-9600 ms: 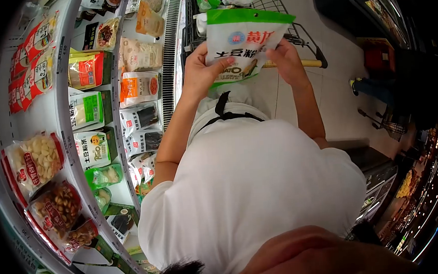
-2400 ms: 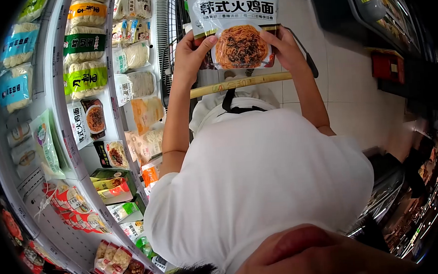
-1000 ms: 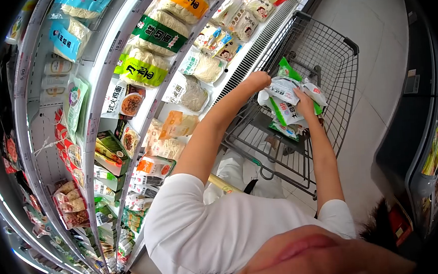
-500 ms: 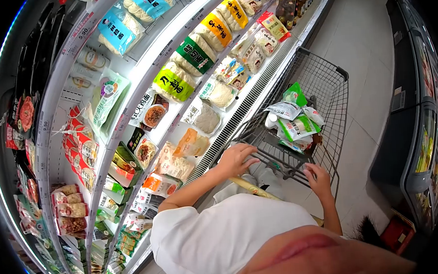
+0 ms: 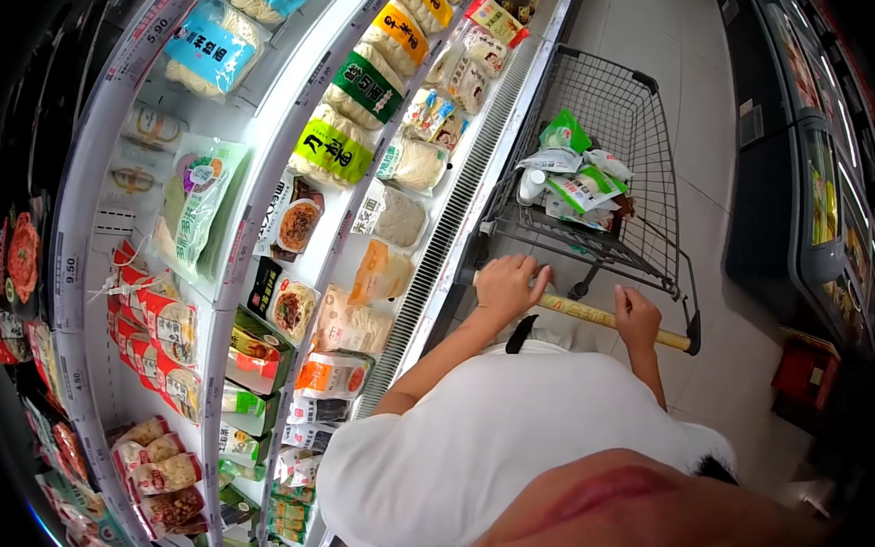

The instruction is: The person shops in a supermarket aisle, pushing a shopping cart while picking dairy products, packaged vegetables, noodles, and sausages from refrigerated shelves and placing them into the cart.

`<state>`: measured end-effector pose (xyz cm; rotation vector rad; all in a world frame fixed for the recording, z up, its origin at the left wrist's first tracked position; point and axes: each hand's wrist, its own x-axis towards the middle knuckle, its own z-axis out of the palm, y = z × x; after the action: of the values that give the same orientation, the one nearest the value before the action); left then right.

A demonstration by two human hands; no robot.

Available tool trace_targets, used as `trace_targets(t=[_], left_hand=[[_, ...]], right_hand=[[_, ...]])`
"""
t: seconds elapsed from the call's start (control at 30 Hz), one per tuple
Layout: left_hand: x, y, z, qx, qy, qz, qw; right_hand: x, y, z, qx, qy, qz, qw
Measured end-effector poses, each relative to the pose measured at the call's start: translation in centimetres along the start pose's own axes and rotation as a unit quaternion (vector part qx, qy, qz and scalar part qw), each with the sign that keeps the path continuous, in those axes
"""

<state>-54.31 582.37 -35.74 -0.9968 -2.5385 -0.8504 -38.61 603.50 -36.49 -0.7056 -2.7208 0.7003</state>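
Note:
A shopping cart (image 5: 666,164) of dark wire mesh stands ahead of me, with a yellow handle bar (image 5: 578,310) across its near end. My left hand (image 5: 507,287) lies over the left part of the bar, fingers curled over it and thumb apart. Further right, my right hand (image 5: 638,318) is closed around the same bar, its thumb pointing up. Inside the basket is a pile of several bagged groceries, among them a green-and-white packet (image 5: 588,188), a bright green bag (image 5: 564,131) and a white bottle-like item (image 5: 531,184).
Along my left runs a lit refrigerated shelf (image 5: 278,123) with packed noodles (image 5: 335,147) and other bagged foods. Its vent grille (image 5: 455,227) lies close to the cart. Dark freezer cabinets (image 5: 772,173) line the right side. The tiled aisle (image 5: 682,88) stretches ahead between them.
Both hands, previously over the cart's basket end beyond the handle, are now on the handle bar. The bar has come away from my body, and the view has shifted.

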Motion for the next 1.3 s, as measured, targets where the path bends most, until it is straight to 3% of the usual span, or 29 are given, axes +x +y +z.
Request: trace_targets(t=[0.37,1.3], left_hand=[[7.5,-1.3,6.3,-0.014,0.006,0.045,0.999],[37.1,0.9,25.3,-0.008,-0.008,0.020,1.000]], right_hand=[[8.5,4.0,0.4,-0.054,0.084,-0.002,0.995],[40.7,17.3,-4.2,-0.055,0.024,-0.010,0.998]])
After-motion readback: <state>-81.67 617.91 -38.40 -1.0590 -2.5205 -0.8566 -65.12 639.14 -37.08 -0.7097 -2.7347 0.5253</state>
